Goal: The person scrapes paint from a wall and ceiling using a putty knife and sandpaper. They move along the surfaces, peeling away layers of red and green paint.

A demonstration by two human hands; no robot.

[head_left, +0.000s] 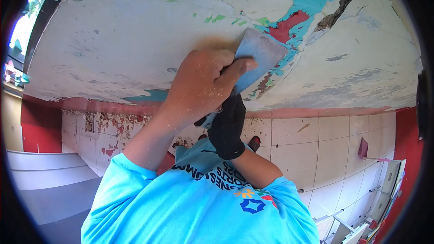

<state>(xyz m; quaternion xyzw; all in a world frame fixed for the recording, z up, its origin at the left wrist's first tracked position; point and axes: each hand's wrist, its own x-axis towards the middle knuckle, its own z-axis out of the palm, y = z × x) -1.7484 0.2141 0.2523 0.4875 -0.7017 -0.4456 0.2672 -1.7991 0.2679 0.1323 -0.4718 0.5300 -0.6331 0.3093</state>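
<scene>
A wide flat scraper (261, 54) lies with its blade against the wall (135, 31), its broad edge near a patch of exposed turquoise and red paint (291, 25). My bare left hand (205, 74) is closed on the blade's left side, thumb along its face and the other fingers curled. Below it, my right hand (227, 126), in a black glove, is closed around the scraper's lower end; the handle is mostly hidden in the glove. Small pale specks show around my left wrist.
A deep crack (341, 7) runs down the upper right of the wall. Paint flakes (117, 126) litter the tiled floor (294, 131). A long-handled dustpan (363, 148) and metal framework (348, 219) stand at right. Grey steps or shelves (54, 185) are at left.
</scene>
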